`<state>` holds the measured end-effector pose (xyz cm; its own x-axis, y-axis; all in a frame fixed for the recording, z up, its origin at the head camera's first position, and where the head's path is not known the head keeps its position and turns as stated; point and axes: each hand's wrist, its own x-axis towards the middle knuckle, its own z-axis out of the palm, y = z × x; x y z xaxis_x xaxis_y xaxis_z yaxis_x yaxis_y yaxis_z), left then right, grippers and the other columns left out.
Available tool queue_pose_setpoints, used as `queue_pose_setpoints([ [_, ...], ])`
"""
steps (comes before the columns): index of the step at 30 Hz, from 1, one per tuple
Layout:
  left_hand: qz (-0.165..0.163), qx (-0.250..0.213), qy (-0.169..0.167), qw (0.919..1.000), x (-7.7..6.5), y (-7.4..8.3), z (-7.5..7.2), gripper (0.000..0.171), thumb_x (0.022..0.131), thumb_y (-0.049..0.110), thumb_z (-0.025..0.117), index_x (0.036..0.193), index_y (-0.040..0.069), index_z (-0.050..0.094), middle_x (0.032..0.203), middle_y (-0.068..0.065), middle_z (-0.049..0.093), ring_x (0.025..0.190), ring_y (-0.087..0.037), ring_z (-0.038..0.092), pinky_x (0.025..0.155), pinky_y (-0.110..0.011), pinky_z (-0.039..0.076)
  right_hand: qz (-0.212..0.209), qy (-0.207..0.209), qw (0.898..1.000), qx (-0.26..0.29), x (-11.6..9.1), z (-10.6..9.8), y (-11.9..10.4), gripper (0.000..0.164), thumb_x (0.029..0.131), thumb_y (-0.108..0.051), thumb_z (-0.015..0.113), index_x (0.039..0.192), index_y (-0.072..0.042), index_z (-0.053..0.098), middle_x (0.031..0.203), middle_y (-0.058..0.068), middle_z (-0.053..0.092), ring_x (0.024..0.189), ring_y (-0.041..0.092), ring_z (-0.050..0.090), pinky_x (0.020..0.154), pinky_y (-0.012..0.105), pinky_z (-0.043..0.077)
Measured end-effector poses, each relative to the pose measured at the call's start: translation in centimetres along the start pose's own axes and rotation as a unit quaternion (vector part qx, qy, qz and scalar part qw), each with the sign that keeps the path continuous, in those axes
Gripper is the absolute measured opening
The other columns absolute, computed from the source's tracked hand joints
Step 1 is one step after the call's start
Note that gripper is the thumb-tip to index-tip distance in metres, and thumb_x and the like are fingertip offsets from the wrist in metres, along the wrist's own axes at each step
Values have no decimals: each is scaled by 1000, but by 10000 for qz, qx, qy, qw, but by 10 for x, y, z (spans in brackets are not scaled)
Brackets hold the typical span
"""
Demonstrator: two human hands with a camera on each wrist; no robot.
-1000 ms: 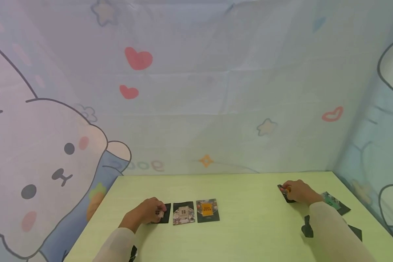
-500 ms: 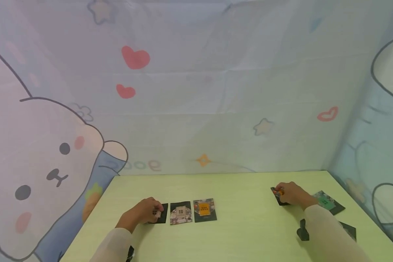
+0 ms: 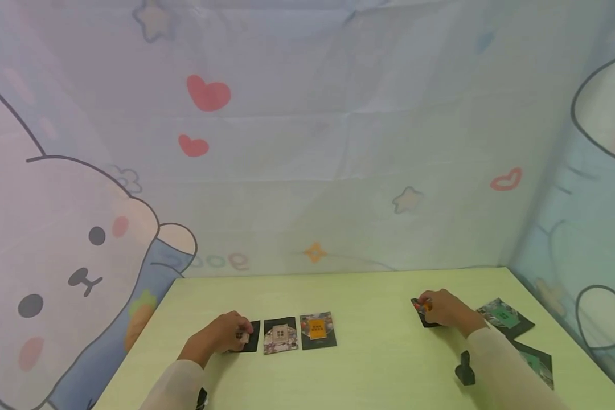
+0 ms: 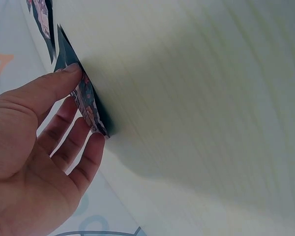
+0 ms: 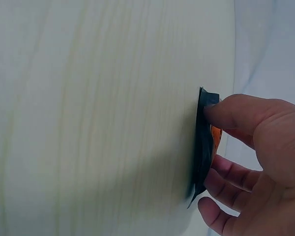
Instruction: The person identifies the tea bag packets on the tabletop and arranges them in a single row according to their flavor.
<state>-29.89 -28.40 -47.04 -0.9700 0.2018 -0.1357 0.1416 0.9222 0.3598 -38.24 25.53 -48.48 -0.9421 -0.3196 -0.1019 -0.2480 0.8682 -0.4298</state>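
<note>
My left hand (image 3: pixel 220 336) grips a dark packet (image 3: pixel 254 336) with a pale label at the left end of a row on the table. In the left wrist view the thumb lies on one part of this packet, with fingertips at its lower edge. Beside it lie a packet with a beige label (image 3: pixel 281 335) and one with an orange label (image 3: pixel 317 329). On the right, my right hand (image 3: pixel 445 310) holds another dark packet (image 5: pixel 202 142) with an orange label between thumb and fingers. That packet stands tilted close to the tabletop; whether it touches is unclear.
Two packets with green labels, one farther back (image 3: pixel 505 316) and one nearer (image 3: pixel 539 364), lie at the table's right side. The nearer one is partly hidden by my sleeve (image 3: pixel 507 364). A printed cloth (image 3: pixel 307 142) hangs behind the pale yellow-green table (image 3: pixel 369 364).
My right hand has moved left and slightly nearer with its packet, showing more of the green-labelled packets. My left hand stays at its packet. The head view has turned slightly right.
</note>
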Motion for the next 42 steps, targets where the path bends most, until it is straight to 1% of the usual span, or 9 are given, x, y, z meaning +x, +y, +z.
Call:
queue_pose_setpoints([
  [4, 4, -41, -23, 10000, 1, -2, 1, 27, 82, 2, 80, 98, 22, 70, 112, -1, 61, 99, -19, 55, 87, -44, 49, -78, 46, 9999, -54, 0, 6, -7, 39, 86, -6, 67, 125, -5, 64, 112, 18, 64, 87, 25, 52, 72, 41, 43],
  [8, 40, -34, -26, 10000, 2, -2, 2, 28, 82, 2, 81, 98, 21, 70, 112, -1, 61, 98, -19, 55, 87, -43, 49, -97, 92, 9997, -220, 1, 11, -13, 40, 84, -8, 67, 124, -7, 65, 111, 16, 64, 92, 27, 55, 75, 43, 45],
  [14, 22, 11, -2, 10000, 2, 0, 1, 27, 82, 2, 81, 98, 21, 70, 112, -1, 61, 98, -19, 56, 87, -44, 50, -165, 123, 9993, -297, 0, 18, -29, 39, 83, -9, 69, 122, -8, 66, 103, 11, 64, 89, 25, 53, 74, 42, 46],
  [17, 19, 0, 26, 10000, 1, 1, 1, 28, 81, 1, 81, 98, 20, 70, 112, -1, 61, 97, -19, 56, 87, -44, 49, -175, 161, 9993, -284, -1, 21, -37, 39, 82, -8, 70, 121, -9, 67, 102, 10, 63, 87, 23, 51, 73, 40, 45],
  [24, -28, -35, 66, 10000, 1, 1, 1, 28, 81, 0, 81, 98, 20, 71, 112, -1, 62, 98, -19, 56, 87, -43, 50, -236, 157, 9995, -159, -1, 31, -55, 40, 81, -7, 71, 121, -10, 67, 106, 14, 60, 83, 23, 49, 70, 37, 42],
  [33, -21, 39, -19, 10000, 1, 2, -1, 28, 81, 1, 81, 98, 21, 71, 113, -1, 62, 100, -20, 57, 89, -45, 50, -390, 189, 9988, -224, 4, 44, -74, 37, 82, -7, 71, 119, -12, 68, 103, 10, 60, 85, 21, 50, 71, 39, 45],
  [42, 8, 69, -9, 10000, 1, 2, 1, 29, 81, -1, 80, 98, 19, 70, 112, -2, 61, 98, -20, 56, 88, -44, 50, -499, 196, 9984, -158, 7, 55, -96, 34, 83, -6, 72, 116, -12, 70, 98, 7, 60, 83, 20, 47, 68, 36, 43],
])
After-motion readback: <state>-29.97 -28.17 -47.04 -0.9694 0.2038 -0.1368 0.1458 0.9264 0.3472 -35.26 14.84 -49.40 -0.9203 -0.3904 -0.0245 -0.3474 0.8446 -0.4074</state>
